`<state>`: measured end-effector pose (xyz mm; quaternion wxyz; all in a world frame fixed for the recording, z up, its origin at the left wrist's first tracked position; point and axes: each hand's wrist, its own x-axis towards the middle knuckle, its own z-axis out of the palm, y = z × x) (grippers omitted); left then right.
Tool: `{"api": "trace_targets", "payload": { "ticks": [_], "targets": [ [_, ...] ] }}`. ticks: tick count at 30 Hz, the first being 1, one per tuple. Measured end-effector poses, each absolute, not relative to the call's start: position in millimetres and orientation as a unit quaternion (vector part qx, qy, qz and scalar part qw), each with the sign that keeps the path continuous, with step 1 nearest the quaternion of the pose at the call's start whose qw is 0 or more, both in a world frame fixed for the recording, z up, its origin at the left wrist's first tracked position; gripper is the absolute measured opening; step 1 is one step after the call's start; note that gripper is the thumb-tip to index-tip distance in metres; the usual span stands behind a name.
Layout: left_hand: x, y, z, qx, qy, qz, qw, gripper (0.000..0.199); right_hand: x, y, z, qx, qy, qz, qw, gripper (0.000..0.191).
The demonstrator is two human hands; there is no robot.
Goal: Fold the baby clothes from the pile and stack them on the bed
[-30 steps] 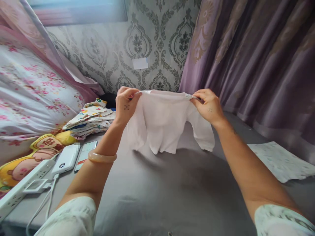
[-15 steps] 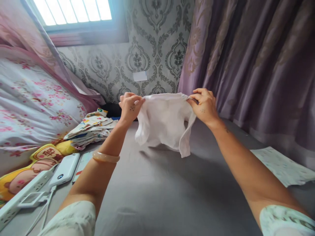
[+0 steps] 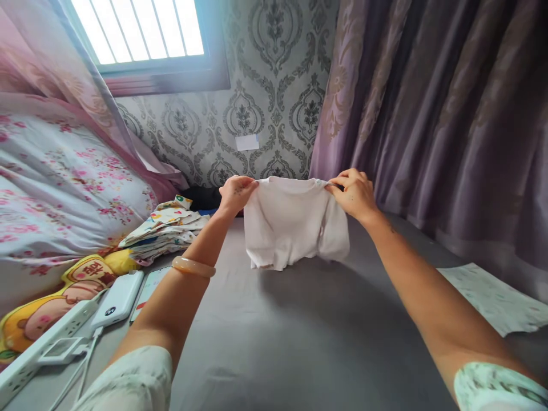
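Observation:
A small pale, long-sleeved shirt hangs stretched between my two hands, neckline up, above the grey bed sheet. My left hand pinches its left shoulder, the fingers closed on the cloth. At the other shoulder, close to small snaps by the collar, my right hand grips the fabric between thumb and fingers. Both sleeves hang down at the sides, and the lower edge is just over the sheet; I cannot tell whether it touches.
Folded patterned clothes are stacked at the left, near a yellow cartoon cushion. A white power bank, a phone and a power strip with cables lie closer. At the right is a light patterned cloth, below the purple curtain.
The shirt's body and sleeves have swung and now hang straighter, with the neckline spread more clearly. Both hands still hold the shoulders and appear slightly lower in view, as the camera has tilted up.

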<state>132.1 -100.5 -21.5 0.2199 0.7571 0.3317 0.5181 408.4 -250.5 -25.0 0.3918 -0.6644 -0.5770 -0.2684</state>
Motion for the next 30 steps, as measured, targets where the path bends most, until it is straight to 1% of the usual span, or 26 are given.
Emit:
{"api": "trace_targets", "payload": {
  "ticks": [4, 7, 10, 14, 17, 19, 22, 24, 27, 28, 30],
  "targets": [
    [137, -100, -25, 0.729, 0.313, 0.536, 0.289, 0.02, 410, -246, -26, -0.675, -0.554, -0.216, 0.438, 0.037],
    [143, -100, -27, 0.718, 0.308, 0.539, 0.315, 0.021, 408, -246, -24, -0.685, -0.548, -0.162, 0.452, 0.038],
    [149, -104, -28, 0.712, 0.324, 0.537, 0.317, 0.019, 404, -248, -25, -0.689, -0.538, -0.143, 0.465, 0.04],
    [155, -115, -33, 0.705, 0.363, 0.541, 0.28, 0.015, 398, -248, -29, -0.676, -0.536, -0.169, 0.477, 0.041],
    [156, -129, -36, 0.698, 0.367, 0.578, 0.211, 0.014, 393, -252, -34, -0.655, -0.54, -0.212, 0.483, 0.04],
    [152, -140, -37, 0.696, 0.351, 0.609, 0.148, 0.017, 389, -258, -37, -0.639, -0.543, -0.248, 0.485, 0.04],
    [138, -156, -35, 0.703, 0.318, 0.635, 0.032, 0.025, 383, -277, -38, -0.621, -0.558, -0.297, 0.463, 0.04],
    [125, -166, -32, 0.71, 0.314, 0.627, -0.059, 0.028, 380, -294, -32, -0.61, -0.579, -0.316, 0.438, 0.042],
    [102, -181, -21, 0.719, 0.321, 0.587, -0.191, 0.03, 374, -322, -14, -0.586, -0.622, -0.311, 0.416, 0.042],
    [95, -187, -16, 0.723, 0.321, 0.572, -0.218, 0.031, 372, -330, -5, -0.579, -0.637, -0.297, 0.414, 0.041],
    [84, -194, -6, 0.737, 0.319, 0.547, -0.236, 0.03, 369, -343, 11, -0.585, -0.652, -0.242, 0.417, 0.036]
  ]
}}
